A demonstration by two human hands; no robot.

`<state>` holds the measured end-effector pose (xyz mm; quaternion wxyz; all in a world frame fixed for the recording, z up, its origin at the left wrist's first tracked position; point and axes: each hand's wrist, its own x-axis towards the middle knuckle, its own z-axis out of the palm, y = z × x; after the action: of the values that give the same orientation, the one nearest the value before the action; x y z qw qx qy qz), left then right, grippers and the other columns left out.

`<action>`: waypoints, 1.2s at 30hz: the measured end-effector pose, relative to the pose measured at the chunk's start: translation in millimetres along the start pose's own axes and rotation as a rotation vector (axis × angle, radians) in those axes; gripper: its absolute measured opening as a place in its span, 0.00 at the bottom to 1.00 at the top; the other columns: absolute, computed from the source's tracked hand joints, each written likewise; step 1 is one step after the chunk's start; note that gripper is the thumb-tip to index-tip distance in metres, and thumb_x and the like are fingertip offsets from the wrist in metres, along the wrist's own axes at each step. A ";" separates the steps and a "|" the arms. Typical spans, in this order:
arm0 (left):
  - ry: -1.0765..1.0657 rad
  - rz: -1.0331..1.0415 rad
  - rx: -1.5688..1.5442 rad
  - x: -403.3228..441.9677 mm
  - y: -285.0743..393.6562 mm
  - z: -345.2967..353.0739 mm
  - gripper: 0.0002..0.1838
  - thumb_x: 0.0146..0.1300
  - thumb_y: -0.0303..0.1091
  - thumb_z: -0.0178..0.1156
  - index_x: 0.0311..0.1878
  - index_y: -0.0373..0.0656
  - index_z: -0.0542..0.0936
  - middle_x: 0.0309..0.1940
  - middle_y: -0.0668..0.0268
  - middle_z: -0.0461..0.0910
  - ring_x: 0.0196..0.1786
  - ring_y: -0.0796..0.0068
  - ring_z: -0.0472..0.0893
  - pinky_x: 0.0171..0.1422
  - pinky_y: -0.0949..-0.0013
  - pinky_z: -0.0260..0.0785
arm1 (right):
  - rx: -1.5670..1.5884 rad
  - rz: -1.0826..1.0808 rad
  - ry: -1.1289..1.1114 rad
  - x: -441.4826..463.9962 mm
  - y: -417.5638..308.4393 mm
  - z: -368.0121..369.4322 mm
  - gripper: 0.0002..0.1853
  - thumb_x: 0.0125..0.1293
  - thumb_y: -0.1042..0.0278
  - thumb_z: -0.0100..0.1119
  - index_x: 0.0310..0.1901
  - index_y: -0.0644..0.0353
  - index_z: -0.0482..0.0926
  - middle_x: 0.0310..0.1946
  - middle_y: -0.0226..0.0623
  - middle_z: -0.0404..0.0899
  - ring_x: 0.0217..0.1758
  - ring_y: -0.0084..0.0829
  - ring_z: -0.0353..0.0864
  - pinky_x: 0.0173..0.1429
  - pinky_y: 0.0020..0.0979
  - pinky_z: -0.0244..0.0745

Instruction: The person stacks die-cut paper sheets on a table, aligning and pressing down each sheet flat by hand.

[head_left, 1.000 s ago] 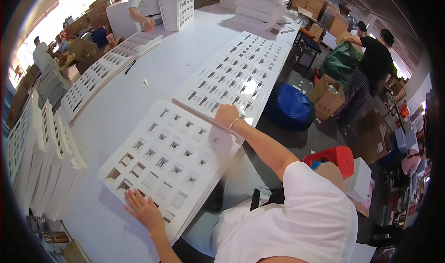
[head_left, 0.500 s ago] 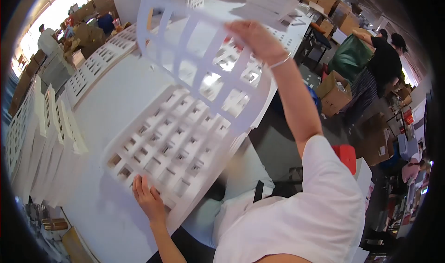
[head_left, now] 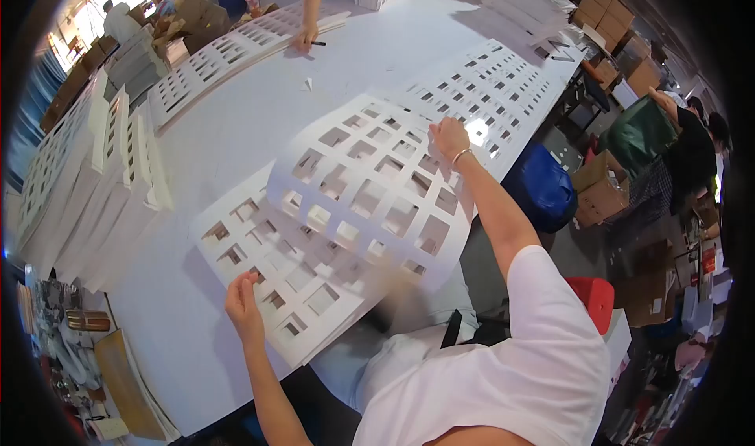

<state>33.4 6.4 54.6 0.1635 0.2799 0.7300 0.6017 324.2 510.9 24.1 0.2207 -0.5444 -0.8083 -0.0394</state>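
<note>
My right hand (head_left: 451,141) is closed on the far right edge of a white sheet with rectangular cut-outs (head_left: 384,208). That sheet is raised and bent, its near edge curling above a stack of similar cut-out sheets (head_left: 296,303). My left hand (head_left: 245,308) is at the stack's near left edge. Its fingers are loosely bent and apart, with nothing visible in them; contact with the edge is hard to tell. Beyond my right hand, another layer of cut-out sheets (head_left: 511,80) lies along the table's right side.
Upright cut-out panels (head_left: 94,159) lean together on the left. Across the white table (head_left: 197,289), another person's hand (head_left: 306,37) holds a dark, thin tool over a flat stack (head_left: 228,57). A blue bag (head_left: 541,186) and a carton (head_left: 602,190) stand on the floor to the right.
My right hand has lowered the sheet from high above to near the stack, farther right. My left hand's fingers have lifted and bent. Another person's hand has appeared at the far side.
</note>
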 end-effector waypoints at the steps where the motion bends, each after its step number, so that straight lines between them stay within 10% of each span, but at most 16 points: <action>1: 0.006 0.019 0.029 -0.8 -2.3 0.7 0.14 0.75 0.32 0.52 0.52 0.31 0.79 0.45 0.57 0.84 0.50 0.72 0.82 0.59 0.67 0.71 | -0.058 0.015 0.014 4.5 2.4 0.9 0.22 0.68 0.49 0.58 0.40 0.65 0.81 0.41 0.47 0.83 0.48 0.48 0.82 0.50 0.43 0.78; 10: 0.107 0.078 0.196 -12.7 -14.2 16.6 0.07 0.70 0.24 0.56 0.48 0.33 0.80 0.41 0.60 0.84 0.44 0.72 0.82 0.52 0.69 0.73 | -0.305 0.070 0.111 15.1 -3.7 19.9 0.24 0.69 0.45 0.55 0.50 0.61 0.77 0.49 0.44 0.78 0.57 0.41 0.76 0.55 0.42 0.76; 16: 0.116 0.135 0.288 -11.4 -18.8 18.0 0.08 0.67 0.25 0.60 0.47 0.34 0.80 0.42 0.59 0.82 0.45 0.68 0.82 0.54 0.67 0.73 | -0.286 0.143 -0.201 36.3 11.3 -3.1 0.31 0.69 0.36 0.51 0.53 0.60 0.80 0.55 0.42 0.76 0.64 0.38 0.70 0.58 0.41 0.73; 18: 0.120 0.098 0.291 -10.9 -16.4 19.4 0.08 0.65 0.25 0.62 0.46 0.34 0.81 0.41 0.58 0.83 0.45 0.66 0.82 0.54 0.66 0.73 | -0.302 -0.088 -0.251 63.5 38.6 9.3 0.35 0.66 0.33 0.54 0.42 0.64 0.87 0.34 0.46 0.85 0.46 0.43 0.83 0.55 0.40 0.76; 19: 0.133 0.069 0.300 -10.7 -15.7 18.8 0.08 0.64 0.26 0.63 0.45 0.34 0.81 0.41 0.58 0.83 0.46 0.65 0.83 0.54 0.66 0.73 | 0.244 0.106 -0.170 77.5 67.3 31.8 0.33 0.61 0.34 0.63 0.33 0.66 0.86 0.24 0.43 0.83 0.30 0.39 0.83 0.41 0.40 0.77; 21: 0.148 0.117 0.336 -9.8 -18.6 17.4 0.09 0.63 0.26 0.64 0.45 0.34 0.82 0.41 0.57 0.83 0.46 0.63 0.83 0.55 0.65 0.73 | 0.540 -0.112 -0.160 103.9 73.3 -6.8 0.26 0.59 0.46 0.71 0.22 0.63 0.76 0.19 0.29 0.72 0.24 0.20 0.66 0.28 0.32 0.64; 23: 0.149 0.138 0.335 -9.3 -13.2 16.8 0.09 0.62 0.26 0.64 0.45 0.35 0.82 0.40 0.58 0.83 0.45 0.63 0.83 0.55 0.64 0.73 | 0.748 -0.183 -0.177 100.9 46.3 -93.5 0.22 0.65 0.57 0.68 0.23 0.58 0.66 0.22 0.19 0.59 0.28 0.16 0.57 0.29 0.29 0.54; 26: 0.147 0.096 0.318 -10.1 -8.9 17.1 0.10 0.63 0.28 0.65 0.46 0.35 0.82 0.41 0.58 0.84 0.46 0.65 0.83 0.54 0.66 0.73 | 1.099 -0.105 -0.074 110.5 59.1 -170.2 0.08 0.72 0.62 0.62 0.46 0.56 0.80 0.36 0.17 0.72 0.41 0.11 0.68 0.47 0.20 0.66; 32: 0.118 0.031 0.128 -9.0 -12.1 9.7 0.16 0.74 0.41 0.57 0.50 0.35 0.81 0.41 0.59 0.85 0.48 0.70 0.83 0.54 0.68 0.72 | 1.295 0.087 -0.209 97.1 17.8 -226.9 0.09 0.74 0.57 0.59 0.45 0.50 0.83 0.28 0.13 0.77 0.22 0.07 0.63 0.25 0.14 0.56; 34: 0.106 -0.017 -0.063 -9.4 -14.9 5.1 0.23 0.77 0.49 0.50 0.50 0.34 0.81 0.41 0.59 0.85 0.48 0.70 0.83 0.56 0.68 0.71 | 1.135 0.301 -0.150 82.7 -4.2 -181.1 0.26 0.76 0.50 0.51 0.68 0.57 0.72 0.67 0.28 0.74 0.23 0.09 0.66 0.25 0.15 0.61; 35: 0.100 -0.037 -0.158 -8.6 -15.9 2.8 0.27 0.78 0.53 0.46 0.50 0.34 0.81 0.41 0.59 0.85 0.48 0.69 0.82 0.56 0.68 0.71 | 1.178 0.236 -0.324 80.4 9.1 -145.3 0.27 0.76 0.49 0.51 0.70 0.55 0.70 0.69 0.28 0.72 0.25 0.09 0.68 0.26 0.16 0.63; 36: 0.099 -0.015 -0.200 -6.9 -17.1 0.3 0.31 0.78 0.56 0.43 0.50 0.34 0.81 0.42 0.59 0.84 0.48 0.69 0.82 0.57 0.67 0.71 | 1.194 0.282 -0.308 55.8 -23.0 -132.3 0.13 0.72 0.52 0.59 0.46 0.49 0.71 0.42 0.20 0.66 0.20 0.09 0.60 0.21 0.17 0.55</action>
<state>35.4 0.4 37.2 0.1586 0.2266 0.6756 0.6834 327.8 509.6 169.5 0.3704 -0.4283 -0.6339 0.5268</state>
